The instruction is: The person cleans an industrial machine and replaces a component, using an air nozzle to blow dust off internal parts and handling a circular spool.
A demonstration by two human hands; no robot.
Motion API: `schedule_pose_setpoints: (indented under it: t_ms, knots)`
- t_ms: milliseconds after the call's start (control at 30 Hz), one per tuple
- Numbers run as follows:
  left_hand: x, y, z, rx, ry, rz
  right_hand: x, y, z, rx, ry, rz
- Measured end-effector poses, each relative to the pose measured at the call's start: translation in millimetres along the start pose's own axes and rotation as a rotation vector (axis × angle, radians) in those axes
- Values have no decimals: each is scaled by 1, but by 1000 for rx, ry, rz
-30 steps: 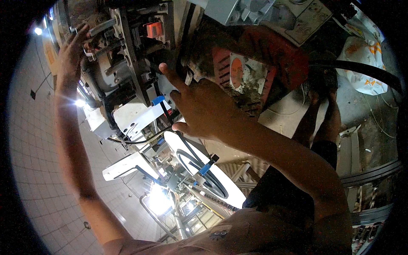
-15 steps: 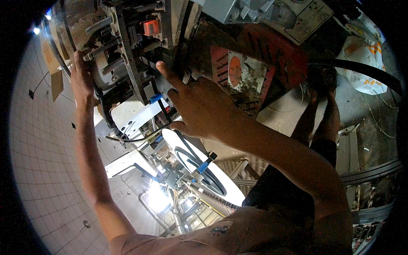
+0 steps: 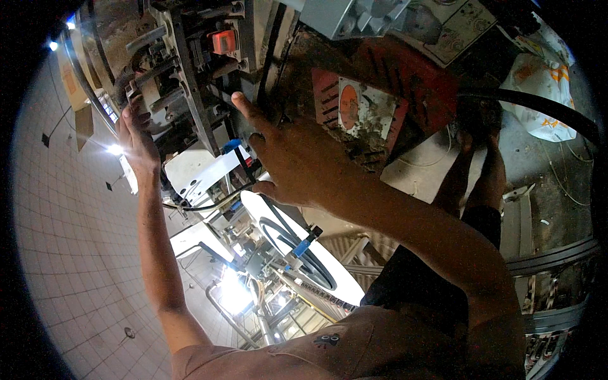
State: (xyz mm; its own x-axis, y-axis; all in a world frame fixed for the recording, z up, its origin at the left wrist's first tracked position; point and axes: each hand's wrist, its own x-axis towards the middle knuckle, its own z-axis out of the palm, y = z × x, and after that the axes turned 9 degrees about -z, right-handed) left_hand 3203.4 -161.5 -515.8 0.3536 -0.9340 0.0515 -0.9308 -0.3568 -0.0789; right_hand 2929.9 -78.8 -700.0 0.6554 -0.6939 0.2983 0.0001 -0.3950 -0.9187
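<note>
A dark, greasy metal machine [image 3: 190, 76] with springs, threaded rods and an orange part [image 3: 223, 41] fills the upper middle. My left hand [image 3: 136, 136] reaches up at its left edge, seen from the back, fingers curled onto a threaded metal rod [image 3: 152, 69]. My right hand [image 3: 297, 164] lies against the frame in the centre, index finger stretched up along a black upright bar [image 3: 269, 57], the other fingers loosely bent and holding nothing. A white plate [image 3: 202, 171] sits between both hands.
A red panel with a round orange label [image 3: 354, 104] is right of the hand. Below hangs a white wheel with a black ring [image 3: 304, 259] and blue clips. A white bag [image 3: 538, 88], a black hose [image 3: 544, 104] and my feet [image 3: 475, 164] are at the right; tiled wall [image 3: 69, 240] at the left.
My left hand has slid down from the machine's top left corner to the threaded rods and closed there. My right hand has stayed against the frame.
</note>
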Motion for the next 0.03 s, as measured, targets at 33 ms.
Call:
schedule_pose_setpoints:
  t_ms: [33]
  knots:
    - [-4, 2, 2, -118, 16, -51, 0, 0, 0, 2, 0, -1]
